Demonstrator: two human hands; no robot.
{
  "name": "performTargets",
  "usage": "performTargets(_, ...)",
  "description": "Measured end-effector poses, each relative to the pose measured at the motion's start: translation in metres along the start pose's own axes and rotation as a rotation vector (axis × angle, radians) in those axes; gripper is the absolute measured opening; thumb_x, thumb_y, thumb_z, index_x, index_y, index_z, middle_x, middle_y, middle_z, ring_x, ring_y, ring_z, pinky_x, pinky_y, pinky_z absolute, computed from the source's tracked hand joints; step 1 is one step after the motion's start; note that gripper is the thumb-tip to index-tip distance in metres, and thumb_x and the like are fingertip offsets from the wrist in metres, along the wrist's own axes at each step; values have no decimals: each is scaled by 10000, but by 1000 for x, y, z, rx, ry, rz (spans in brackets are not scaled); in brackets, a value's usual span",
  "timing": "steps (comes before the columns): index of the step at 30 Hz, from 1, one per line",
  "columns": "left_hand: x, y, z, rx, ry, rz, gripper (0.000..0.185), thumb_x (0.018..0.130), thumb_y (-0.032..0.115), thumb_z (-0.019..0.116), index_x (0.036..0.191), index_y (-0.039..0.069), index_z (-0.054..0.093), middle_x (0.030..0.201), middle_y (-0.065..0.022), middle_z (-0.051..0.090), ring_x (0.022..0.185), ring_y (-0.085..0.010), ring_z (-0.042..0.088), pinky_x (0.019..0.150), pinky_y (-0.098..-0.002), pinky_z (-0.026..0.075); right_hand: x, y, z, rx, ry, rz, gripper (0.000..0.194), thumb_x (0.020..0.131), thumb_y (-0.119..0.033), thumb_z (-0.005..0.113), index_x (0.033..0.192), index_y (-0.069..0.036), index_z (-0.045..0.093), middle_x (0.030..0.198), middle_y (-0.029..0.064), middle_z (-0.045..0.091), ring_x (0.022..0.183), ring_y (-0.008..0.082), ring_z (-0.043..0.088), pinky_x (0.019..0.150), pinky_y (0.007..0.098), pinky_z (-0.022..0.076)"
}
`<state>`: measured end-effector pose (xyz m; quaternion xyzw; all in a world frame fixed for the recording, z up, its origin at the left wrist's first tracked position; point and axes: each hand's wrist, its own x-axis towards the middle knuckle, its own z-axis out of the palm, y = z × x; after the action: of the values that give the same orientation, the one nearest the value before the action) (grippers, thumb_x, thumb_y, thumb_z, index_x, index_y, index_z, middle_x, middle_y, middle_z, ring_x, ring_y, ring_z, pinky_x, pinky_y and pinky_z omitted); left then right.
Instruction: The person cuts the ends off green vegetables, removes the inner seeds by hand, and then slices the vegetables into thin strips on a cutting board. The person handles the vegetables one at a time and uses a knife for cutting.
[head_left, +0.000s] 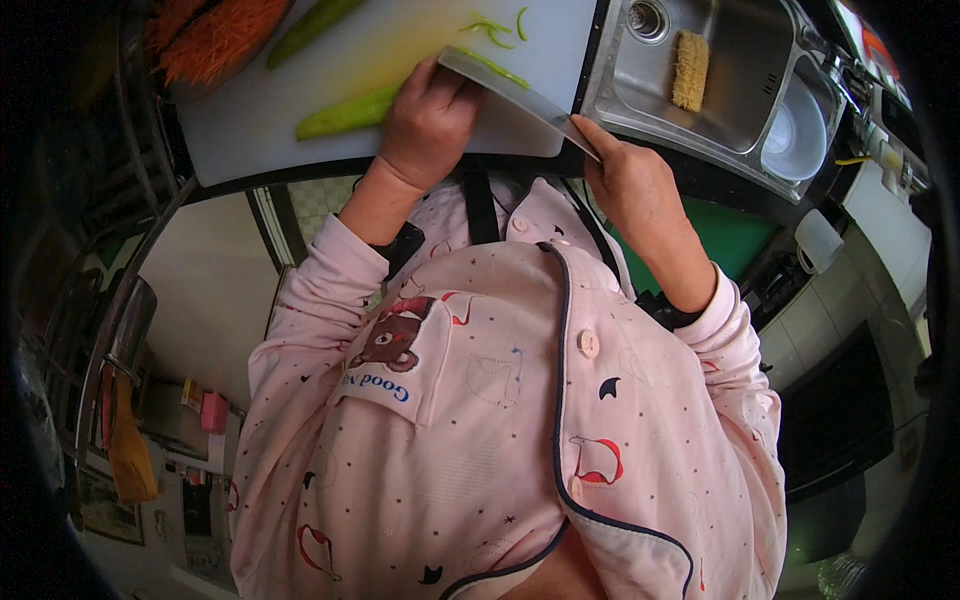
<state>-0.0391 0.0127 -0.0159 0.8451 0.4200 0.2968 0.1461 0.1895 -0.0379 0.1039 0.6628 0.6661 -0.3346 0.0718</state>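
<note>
My left hand (431, 124) presses a long green vegetable, apparently a pepper (341, 120), onto the white cutting board (247, 150). Its fingers are curled, and they hide the end beside the blade. In my right hand (637, 180) is a broad-bladed kitchen knife (517, 94), the forefinger lying along the blade; the handle is hidden in the grip. The blade slants across the board right against my left fingers. Thin green strips (495, 30) lie beyond the knife, and one sliver rests along its far side. Another green pepper (307, 34) lies farther back on the board.
Shredded carrot (217, 49) is heaped at the back left. To the right of the board is a steel sink (600, 105) holding a loofah scrubber (690, 71). A pale bowl (795, 131) stands in its side basin. A wooden spatula (129, 457) hangs at the left.
</note>
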Motion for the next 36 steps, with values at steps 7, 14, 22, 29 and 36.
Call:
performTargets(7, -3, -1, 1, -13, 0, -3, 227, 784, 67, 690, 1007, 59, 729, 1071, -99, 671, 1013, -304, 620, 883, -375, 537, 31, -9, 12, 182, -13, -31, 418, 884, -90, 616, 1302, -76, 633, 819, 272, 664, 731, 432, 662, 683, 489, 542)
performTargets(14, 0, -2, 2, -21, 32, 11, 211, 789, 59, 687, 996, 50, 729, 1043, -98, 673, 1020, -309, 620, 907, -392, 525, 17, -1, 7, 183, 17, -40, 377, 895, -106, 610, 1268, -82, 659, 808, 270, 660, 728, 433, 659, 675, 482, 542)
performTargets(22, 0, -3, 1, -2, 17, 42, 216, 772, 63, 691, 984, 48, 726, 1016, -102, 667, 984, -323, 621, 901, -406, 527, 12, -4, 5, -51, -19, -8, 387, 892, -123, 626, 1277, -93, 631, 794, 242, 676, 735, 417, 676, 664, 490, 543)
performTargets(29, 2, -2, 4, -29, 48, -5, 213, 781, 74, 702, 992, 54, 718, 1006, -78, 671, 961, -289, 630, 851, -370, 545, 39, -7, 10, 280, 27, -11, 372, 892, -106, 622, 1261, -71, 647, 800, 252, 675, 749, 428, 671, 690, 489, 543)
performTargets(36, 0, -3, 4, -17, 85, 30, 223, 780, 71, 702, 1001, 49, 725, 1023, -94, 676, 994, -305, 629, 879, -383, 538, 6, -1, -5, 62, -38, -16, 386, 900, -77, 612, 1284, -67, 648, 809, 272, 648, 741, 433, 651, 688, 469, 526)
